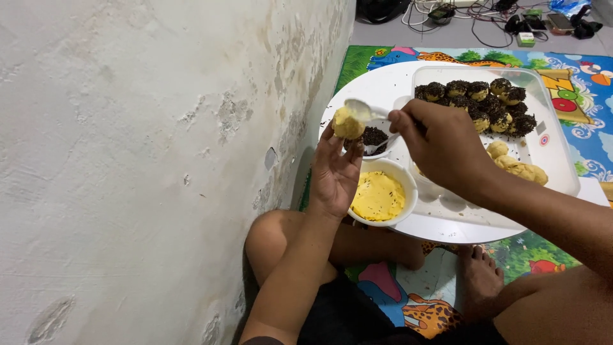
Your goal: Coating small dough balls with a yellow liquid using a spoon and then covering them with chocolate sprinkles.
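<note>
Here, left hand grip cupping dough ball, right hand grip pinching spoon, clear tub behind

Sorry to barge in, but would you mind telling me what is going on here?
A person sitting on the floor holds a yellow dough ball in the left hand, while the right hand brings a spoon to it. Below sit a bowl of yellow mixture and a small bowl of chocolate sprinkles. Coated balls fill the clear container.

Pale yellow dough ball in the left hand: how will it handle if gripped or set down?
The pale yellow dough ball looks soft, so it probably dents under a firm grip. It rests on the left hand fingertips; being round, it may roll on the white round table.
</note>
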